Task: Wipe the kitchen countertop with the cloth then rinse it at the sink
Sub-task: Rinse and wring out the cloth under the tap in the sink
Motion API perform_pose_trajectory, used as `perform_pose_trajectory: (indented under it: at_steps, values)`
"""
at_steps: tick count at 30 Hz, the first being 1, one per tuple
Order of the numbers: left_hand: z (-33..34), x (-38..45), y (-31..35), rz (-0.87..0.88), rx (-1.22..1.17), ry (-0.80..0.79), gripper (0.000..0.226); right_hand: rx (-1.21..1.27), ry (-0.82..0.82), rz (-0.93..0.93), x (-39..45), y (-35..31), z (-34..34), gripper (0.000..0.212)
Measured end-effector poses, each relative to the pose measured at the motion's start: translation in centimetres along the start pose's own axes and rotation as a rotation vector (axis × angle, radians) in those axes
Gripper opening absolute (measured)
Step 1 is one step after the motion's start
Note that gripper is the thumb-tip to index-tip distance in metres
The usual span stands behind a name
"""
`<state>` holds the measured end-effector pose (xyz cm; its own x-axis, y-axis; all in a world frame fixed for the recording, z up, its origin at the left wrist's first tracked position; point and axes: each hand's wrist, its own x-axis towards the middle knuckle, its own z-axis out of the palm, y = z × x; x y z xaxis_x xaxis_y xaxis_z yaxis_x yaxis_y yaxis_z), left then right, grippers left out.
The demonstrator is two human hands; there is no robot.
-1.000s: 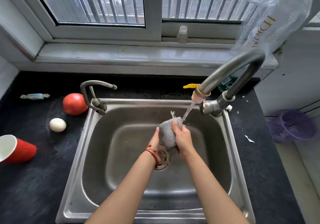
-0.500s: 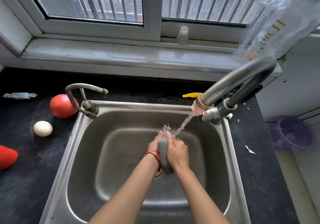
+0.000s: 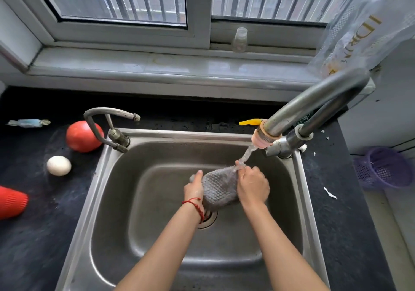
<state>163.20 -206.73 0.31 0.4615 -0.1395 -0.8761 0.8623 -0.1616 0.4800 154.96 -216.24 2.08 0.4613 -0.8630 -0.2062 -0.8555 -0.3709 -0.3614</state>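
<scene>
Holding the grey cloth [image 3: 220, 186] between both hands over the sink [image 3: 157, 155], we grip its near-left edge with our left hand [image 3: 194, 188] and its right side with our right hand [image 3: 252, 184], fingers closed on the fabric. Water from the big tap [image 3: 314, 102] strikes the cloth's upper corner beside our right hand. On the dark countertop [image 3: 33, 234] to the left lie a tomato [image 3: 82, 136], an egg [image 3: 58, 165] and a red cup [image 3: 11, 202].
</scene>
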Motion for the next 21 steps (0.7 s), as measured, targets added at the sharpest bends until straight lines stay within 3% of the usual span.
perform_pose_trajectory:
  at_steps: [2,5,8,10,12,14,15,17,21]
  values:
    - [-1.1,0.5,0.1,0.015,-0.010,0.029,0.034,-0.064,0.055,-0.096,0.1,0.5,0.0,0.054]
    - [-1.8,1.3,-0.3,0.057,0.044,0.053,0.020,0.140,0.003,-0.156,0.1,0.4,-0.2,0.045]
    - [-2.4,2.3,0.0,0.103,0.302,0.051,0.024,0.399,-0.088,-0.162,0.6,-0.2,-0.8,0.042]
    - [-2.4,2.1,0.5,0.177,0.528,0.018,0.010,0.492,-0.211,-0.150,1.1,-0.4,-1.5,0.040]
    - [-2.3,1.5,1.4,0.330,0.719,-0.027,0.038,0.528,-0.403,-0.166,1.4,-0.6,-2.4,0.038]
    - [-1.7,0.2,2.6,0.566,0.782,-0.229,0.058,0.550,-0.595,-0.208,1.3,-0.7,-3.2,0.019]
    - [-1.3,-0.6,3.1,0.615,0.764,-0.382,0.062,0.558,-0.669,-0.236,1.1,-0.8,-3.7,0.007]
    - [-0.7,-1.6,3.8,0.590,0.743,-0.643,0.060,0.561,-0.733,-0.290,1.2,-0.7,-4.2,0.009]
    - [-0.5,-1.6,4.5,0.617,0.851,-0.811,0.063,0.460,-0.697,-0.353,1.5,-0.3,-5.4,0.014]
